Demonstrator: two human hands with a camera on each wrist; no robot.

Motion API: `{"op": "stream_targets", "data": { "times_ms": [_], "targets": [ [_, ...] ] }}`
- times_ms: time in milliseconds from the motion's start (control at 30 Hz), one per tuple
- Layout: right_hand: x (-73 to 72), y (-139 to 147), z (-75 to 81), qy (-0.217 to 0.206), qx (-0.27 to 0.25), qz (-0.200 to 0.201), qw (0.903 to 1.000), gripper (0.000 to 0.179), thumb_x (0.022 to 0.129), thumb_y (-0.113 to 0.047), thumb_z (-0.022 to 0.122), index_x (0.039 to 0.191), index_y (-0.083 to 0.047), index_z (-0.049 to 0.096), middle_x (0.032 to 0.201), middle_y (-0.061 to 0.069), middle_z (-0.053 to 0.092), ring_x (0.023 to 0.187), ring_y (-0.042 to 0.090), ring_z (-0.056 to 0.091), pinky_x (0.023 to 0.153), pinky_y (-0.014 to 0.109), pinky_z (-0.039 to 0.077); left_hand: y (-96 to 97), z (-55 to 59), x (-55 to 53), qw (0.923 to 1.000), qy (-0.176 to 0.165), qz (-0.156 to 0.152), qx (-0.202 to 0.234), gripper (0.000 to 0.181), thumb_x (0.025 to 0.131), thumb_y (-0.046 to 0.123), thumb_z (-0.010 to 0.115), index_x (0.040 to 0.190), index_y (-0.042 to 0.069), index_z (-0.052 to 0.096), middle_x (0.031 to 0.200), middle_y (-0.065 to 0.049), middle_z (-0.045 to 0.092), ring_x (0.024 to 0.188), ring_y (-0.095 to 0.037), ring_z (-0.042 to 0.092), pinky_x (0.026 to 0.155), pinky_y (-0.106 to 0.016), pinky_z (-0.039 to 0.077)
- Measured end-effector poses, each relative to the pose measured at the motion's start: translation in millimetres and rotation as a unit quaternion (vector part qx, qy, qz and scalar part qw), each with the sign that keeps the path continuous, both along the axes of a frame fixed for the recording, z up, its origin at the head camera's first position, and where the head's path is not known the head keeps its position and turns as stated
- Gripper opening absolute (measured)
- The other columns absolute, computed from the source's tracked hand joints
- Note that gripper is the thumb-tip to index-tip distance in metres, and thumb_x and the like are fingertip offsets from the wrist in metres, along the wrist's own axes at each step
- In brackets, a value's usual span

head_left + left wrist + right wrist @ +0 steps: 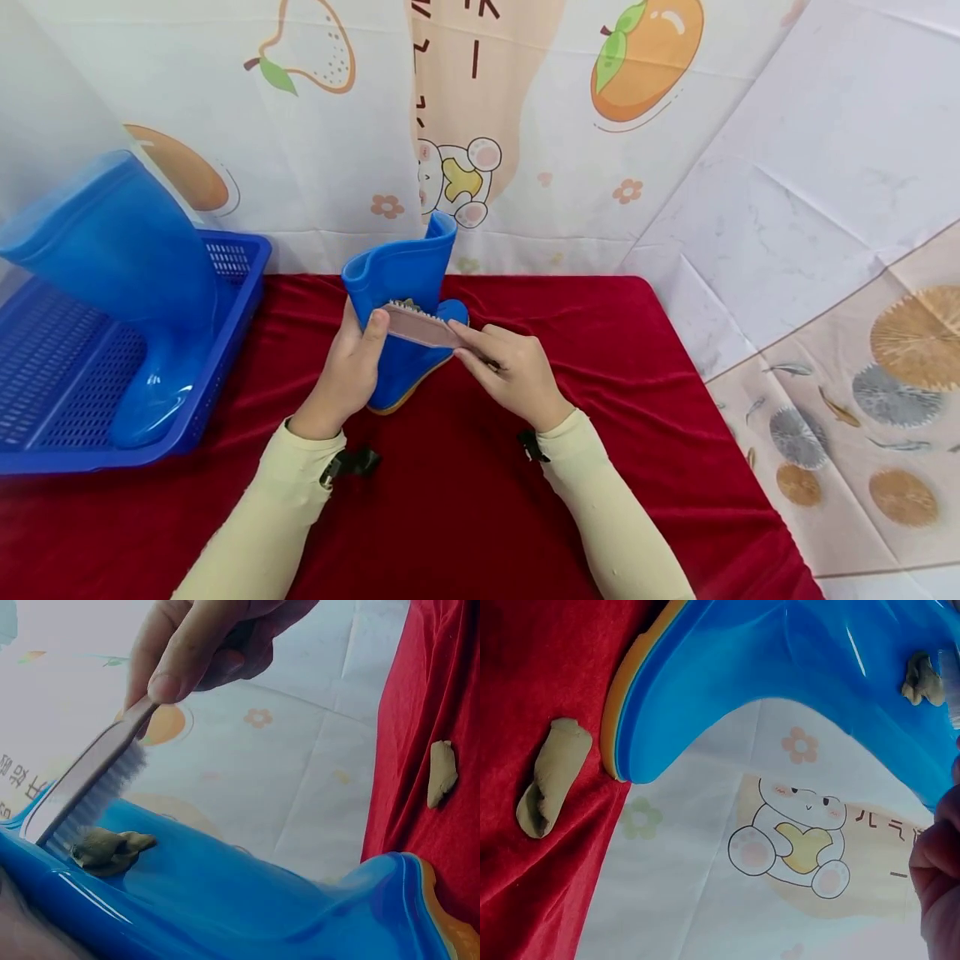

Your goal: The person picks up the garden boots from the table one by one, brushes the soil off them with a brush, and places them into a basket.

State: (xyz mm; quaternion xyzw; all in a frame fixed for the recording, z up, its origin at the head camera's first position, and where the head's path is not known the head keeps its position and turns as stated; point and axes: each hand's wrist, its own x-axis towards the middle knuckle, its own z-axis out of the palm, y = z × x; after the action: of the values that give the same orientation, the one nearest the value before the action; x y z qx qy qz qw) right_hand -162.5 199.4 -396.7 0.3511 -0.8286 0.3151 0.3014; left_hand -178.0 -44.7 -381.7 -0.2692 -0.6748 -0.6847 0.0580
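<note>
As a tan lump [112, 851] sits on the blue boot [408, 271], we enter: left hand [345, 371], gripping boot, presumably for steadiness; right hand [517, 371], pinching brush [416, 326].

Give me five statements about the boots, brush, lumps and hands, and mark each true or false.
1. The right hand holds a brush. True.
2. One boot is in the basket. True.
3. The left hand grips that boot. False: it grips the other boot.
4. A lump is on the other boot, beside the brush. True.
5. A second lump lies in the basket. False: it lies on the red cloth.
</note>
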Motion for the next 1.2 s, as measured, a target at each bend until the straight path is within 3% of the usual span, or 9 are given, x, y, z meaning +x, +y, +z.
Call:
{"op": "stream_targets", "data": {
  "times_ms": [133, 300, 700, 867, 1000, 1100, 1200],
  "targets": [
    [1.0, -1.3, 1.4, -0.005, 0.002, -0.012, 0.9999, 0.041, 0.091, -0.01, 0.08, 0.132, -0.009, 0.072, 0.069, -0.002, 0.057, 0.058, 0.007, 0.043, 0.051, 0.02, 0.034, 1.1, -0.1, 0.5, 0.9998, 0.006, -0.02, -0.006, 0.074, 0.107, 0.052, 0.039, 0.163, 0.014, 0.009, 0.156, -0.014, 0.033, 0.143, -0.031, 0.036, 0.119, -0.067, 0.026],
    [0.6, 3.6, 2.6, -0.046, -0.01, -0.02, 0.9987, 0.041, 0.093, -0.009, 0.078, 0.133, -0.013, 0.072, 0.068, -0.006, 0.054, 0.058, 0.003, 0.046, 0.053, 0.02, 0.038, 1.2, 0.3, -1.4, 0.9997, 0.012, -0.018, -0.01, 0.076, 0.107, 0.052, 0.041, 0.163, 0.013, 0.008, 0.155, -0.017, 0.035, 0.143, -0.034, 0.038, 0.119, -0.067, 0.026],
    [0.1, 9.2, 2.0, -0.071, 0.004, -0.032, 0.997, 0.039, 0.097, -0.016, 0.075, 0.135, -0.015, 0.07, 0.071, -0.005, 0.058, 0.06, 0.005, 0.047, 0.056, 0.023, 0.042, -5.3, 0.0, -2.3, 0.9974, -0.016, 0.07, 0.002, 0.069, 0.11, 0.045, 0.04, 0.164, 0.016, 0.009, 0.159, -0.011, 0.033, 0.146, -0.035, 0.037, 0.119, -0.065, 0.028],
    [0.0, 8.8, 2.1, -0.066, 0.011, -0.043, 0.9968, 0.04, 0.096, -0.017, 0.076, 0.136, -0.015, 0.07, 0.076, -0.003, 0.064, 0.062, 0.007, 0.046, 0.057, 0.024, 0.04, -6.7, 0.6, -2.2, 0.9964, -0.023, 0.082, 0.008, 0.068, 0.11, 0.045, 0.04, 0.163, 0.015, 0.011, 0.158, -0.012, 0.035, 0.144, -0.036, 0.039, 0.118, -0.066, 0.028],
    [1.3, 6.5, 3.8, -0.05, -0.002, -0.016, 0.9986, 0.042, 0.094, -0.014, 0.077, 0.135, -0.012, 0.07, 0.072, -0.004, 0.061, 0.061, 0.005, 0.046, 0.055, 0.022, 0.04, -2.5, -1.4, -0.2, 0.9977, -0.015, 0.066, 0.011, 0.075, 0.107, 0.052, 0.043, 0.163, 0.016, 0.011, 0.158, -0.011, 0.036, 0.144, -0.036, 0.04, 0.118, -0.067, 0.028],
    [2.0, 3.6, 4.6, -0.038, -0.001, 0.007, 0.9993, 0.042, 0.093, -0.012, 0.078, 0.135, -0.01, 0.07, 0.077, -0.002, 0.066, 0.063, 0.005, 0.05, 0.056, 0.021, 0.042, 3.1, -2.8, 1.2, 0.9991, 0.009, 0.039, 0.013, 0.079, 0.104, 0.056, 0.044, 0.164, 0.015, 0.01, 0.158, -0.013, 0.036, 0.144, -0.034, 0.039, 0.12, -0.064, 0.028],
    [1.9, 2.4, 3.8, -0.035, 0.005, 0.008, 0.9993, 0.042, 0.093, -0.01, 0.077, 0.135, -0.009, 0.07, 0.079, -0.002, 0.068, 0.064, 0.006, 0.05, 0.057, 0.021, 0.042, 7.4, -3.7, 1.8, 0.9995, 0.024, 0.015, 0.015, 0.082, 0.104, 0.058, 0.043, 0.164, 0.014, 0.008, 0.158, -0.013, 0.034, 0.145, -0.032, 0.037, 0.121, -0.064, 0.026]
  ]
}}
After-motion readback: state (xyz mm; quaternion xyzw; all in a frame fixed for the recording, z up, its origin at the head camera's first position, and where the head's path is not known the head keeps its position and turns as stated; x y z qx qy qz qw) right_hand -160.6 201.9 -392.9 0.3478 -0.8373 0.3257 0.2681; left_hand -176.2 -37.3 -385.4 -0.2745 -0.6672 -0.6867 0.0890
